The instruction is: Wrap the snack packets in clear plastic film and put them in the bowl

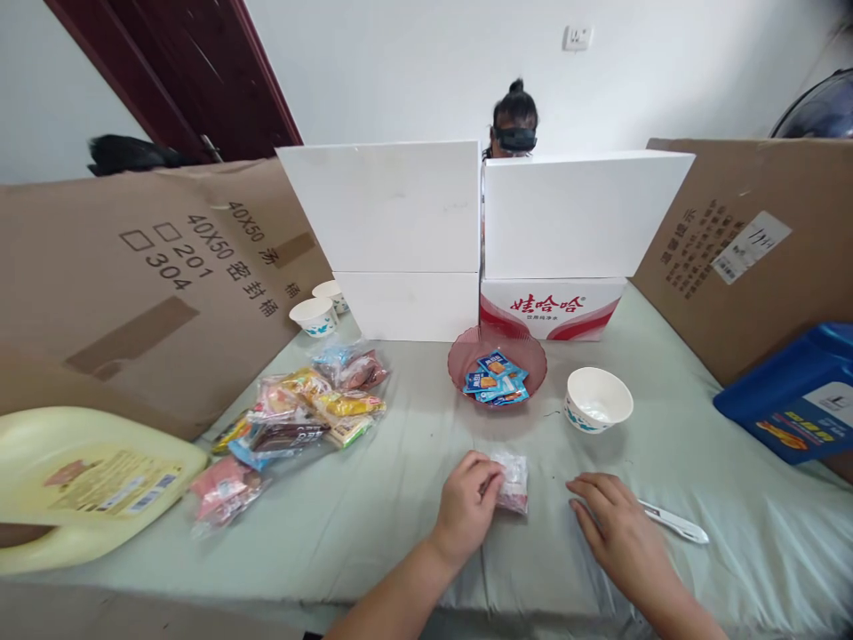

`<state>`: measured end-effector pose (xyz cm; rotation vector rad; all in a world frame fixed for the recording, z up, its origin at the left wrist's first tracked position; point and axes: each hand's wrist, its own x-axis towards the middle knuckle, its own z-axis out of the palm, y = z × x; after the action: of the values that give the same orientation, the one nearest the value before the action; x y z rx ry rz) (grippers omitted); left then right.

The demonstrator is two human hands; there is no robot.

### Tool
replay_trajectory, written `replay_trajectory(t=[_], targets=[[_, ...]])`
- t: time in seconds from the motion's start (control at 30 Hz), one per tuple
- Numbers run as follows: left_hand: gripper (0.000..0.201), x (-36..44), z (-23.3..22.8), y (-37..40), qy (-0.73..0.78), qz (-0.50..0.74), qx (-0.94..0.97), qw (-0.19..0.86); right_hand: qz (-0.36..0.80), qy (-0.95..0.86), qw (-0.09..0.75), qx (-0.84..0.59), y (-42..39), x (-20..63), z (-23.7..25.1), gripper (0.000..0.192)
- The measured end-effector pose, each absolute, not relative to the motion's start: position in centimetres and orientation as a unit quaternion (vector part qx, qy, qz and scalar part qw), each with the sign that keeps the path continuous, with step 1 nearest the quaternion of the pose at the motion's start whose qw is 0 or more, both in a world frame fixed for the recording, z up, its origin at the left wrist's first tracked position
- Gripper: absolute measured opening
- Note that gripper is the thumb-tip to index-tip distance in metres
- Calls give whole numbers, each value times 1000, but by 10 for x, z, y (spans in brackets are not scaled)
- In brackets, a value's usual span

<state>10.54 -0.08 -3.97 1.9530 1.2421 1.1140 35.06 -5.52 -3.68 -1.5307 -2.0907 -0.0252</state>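
Observation:
My left hand is closed, thumb and fingers pinching the left edge of a small clear plastic packet with something pinkish at its bottom. The packet lies on the cloth-covered table. To its right, my right hand rests with fingers stretched out and nothing visible in them. A slim white-handled tool, perhaps a utility knife, lies beside that hand, its near end hidden behind the fingers. Beyond my hands are a pink translucent bowl holding several blue snack packets and a white paper cup.
At left lies a pile of packaged snacks beside a pale yellow jug. Two paper cups stand behind. A blue bottle leans at right. White boxes and brown cardboard wall the table; a person is behind them.

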Motion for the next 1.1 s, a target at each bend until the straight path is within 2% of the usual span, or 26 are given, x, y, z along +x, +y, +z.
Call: replay_trajectory(t=[0.13, 0.23, 0.33, 0.43, 0.53, 0.6, 0.63, 0.73, 0.83, 1.0, 1.1], targets=[[25, 84, -41, -11, 496, 487, 564, 445, 49, -794, 333, -507, -54, 304, -26, 20], [29, 67, -43, -19, 522, 504, 496, 477, 76, -811, 325, -481, -46, 273, -30, 29], [24, 46, -50, -22, 564, 524, 475, 427, 78, -820, 273, -496, -33, 251, -41, 44], [22, 20, -59, -21, 608, 514, 500, 341, 82, -819, 260, -505, -24, 245, -52, 43], [25, 5, -60, -27, 626, 506, 577, 139, 84, -811, 306, -491, -25, 249, -59, 33], [27, 9, -53, -33, 550, 510, 661, 13, 81, -805, 338, -481, -28, 252, -61, 28], [28, 15, -48, -36, 489, 501, 714, -9, 81, -803, 351, -475, -30, 253, -60, 27], [31, 42, -36, -37, 373, 402, 835, 42, 94, -803, 378, -452, -36, 256, -54, 23], [34, 63, -38, -26, 440, 319, 836, 74, 106, -792, 400, -449, -41, 271, -49, 23], [18, 62, -55, -10, 475, 321, 814, 95, 58, -708, 412, -570, -51, 333, -53, 15], [20, 61, -48, -12, 472, 359, 805, 21, 32, -672, 382, -634, -58, 364, -57, 15]])
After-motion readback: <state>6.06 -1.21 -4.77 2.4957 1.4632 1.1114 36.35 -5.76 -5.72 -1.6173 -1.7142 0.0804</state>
